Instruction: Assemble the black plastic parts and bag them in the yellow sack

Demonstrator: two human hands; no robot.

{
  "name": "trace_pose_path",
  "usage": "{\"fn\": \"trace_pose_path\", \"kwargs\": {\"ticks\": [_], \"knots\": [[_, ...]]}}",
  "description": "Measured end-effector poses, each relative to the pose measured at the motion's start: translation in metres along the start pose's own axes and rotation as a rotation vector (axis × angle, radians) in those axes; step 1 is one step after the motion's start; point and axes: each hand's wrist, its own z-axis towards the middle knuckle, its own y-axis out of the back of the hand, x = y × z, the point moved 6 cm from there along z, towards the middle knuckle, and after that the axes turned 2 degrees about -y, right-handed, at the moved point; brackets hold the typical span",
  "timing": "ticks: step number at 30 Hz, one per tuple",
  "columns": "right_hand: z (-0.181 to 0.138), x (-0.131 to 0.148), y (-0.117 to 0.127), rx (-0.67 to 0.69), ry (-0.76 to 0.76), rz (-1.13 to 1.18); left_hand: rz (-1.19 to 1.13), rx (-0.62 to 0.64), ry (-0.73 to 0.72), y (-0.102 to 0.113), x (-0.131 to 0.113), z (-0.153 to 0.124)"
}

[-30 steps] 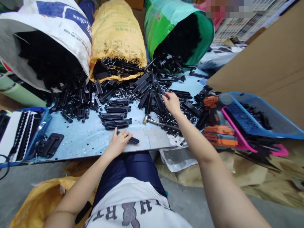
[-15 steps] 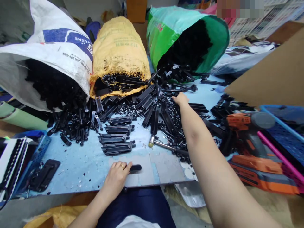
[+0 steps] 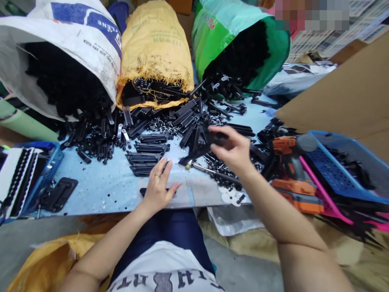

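My right hand point(image 3: 234, 150) is raised over the parts pile, its fingers closed around a long black plastic part point(image 3: 199, 153) that is smeared by motion and tilts down to the left. At the front of the table, my left hand point(image 3: 158, 188) has its thumb and fingers apart. Under that hand lies a slim black plastic piece point(image 3: 142, 192), partly covered by the palm. Just behind the left fingertips sits a stack of black folded parts point(image 3: 146, 157). A metal hammer-like tool point(image 3: 209, 169) rests below the right hand.
Three sacks, white point(image 3: 100, 56), yellow point(image 3: 154, 44) and green point(image 3: 203, 48), spill black parts at the back. Small screws point(image 3: 161, 126) lie in the middle. On the right are an orange power drill point(image 3: 285, 146) and a blue basket point(image 3: 331, 162); another blue basket point(image 3: 56, 156) is left.
My right hand has come back from the pile toward me, now with a black part in it. My left hand has opened and lifted toward the stack. The whole view has shifted.
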Motion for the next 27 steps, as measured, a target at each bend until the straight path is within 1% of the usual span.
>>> {"fn": "trace_pose_path", "kwargs": {"ticks": [1, 3, 5, 6, 8, 9, 11, 13, 14, 15, 17, 19, 22, 25, 27], "knots": [[-0.019, 0.013, -0.019, 0.036, -0.039, 0.099, -0.066, 0.015, 0.031, -0.006, -0.005, 0.004], [-0.054, 0.023, -0.054, 0.058, -0.124, 0.247, -0.186, 0.069, 0.138, -0.019, -0.010, 0.005], [-0.081, 0.019, -0.079, 0.094, -0.185, 0.316, -0.220, 0.141, 0.202, -0.028, -0.010, -0.002], [-0.091, 0.014, -0.086, 0.130, -0.199, 0.310, -0.190, 0.194, 0.193, -0.031, -0.009, -0.007], [-0.106, 0.004, -0.090, 0.262, -0.188, 0.193, -0.085, 0.349, 0.118, -0.033, -0.002, -0.018], [-0.112, 0.000, -0.089, 0.363, -0.154, 0.091, -0.032, 0.445, 0.081, -0.034, 0.004, -0.025], [-0.128, -0.007, -0.088, 0.638, -0.024, -0.141, 0.047, 0.611, 0.048, -0.034, 0.018, -0.036], [-0.147, -0.013, -0.088, 0.890, 0.112, -0.369, 0.089, 0.700, 0.032, -0.034, 0.028, -0.042], [-0.156, -0.017, -0.088, 0.967, 0.154, -0.471, 0.107, 0.716, 0.021, -0.034, 0.029, -0.043], [-0.162, -0.020, -0.089, 1.008, 0.170, -0.565, 0.123, 0.718, 0.009, -0.034, 0.029, -0.043], [-0.169, -0.025, -0.092, 1.008, 0.141, -0.712, 0.149, 0.712, -0.013, -0.035, 0.025, -0.041], [-0.172, -0.025, -0.095, 0.970, 0.103, -0.788, 0.164, 0.692, -0.031, -0.035, 0.019, -0.040], [-0.171, -0.015, -0.096, 0.904, 0.103, -0.852, 0.164, 0.645, -0.024, -0.033, 0.016, -0.042], [-0.168, -0.002, -0.093, 0.855, 0.120, -0.899, 0.144, 0.587, 0.000, -0.031, 0.020, -0.046], [-0.164, 0.005, -0.090, 0.835, 0.133, -0.917, 0.121, 0.549, -0.018, -0.028, 0.020, -0.049]]}}
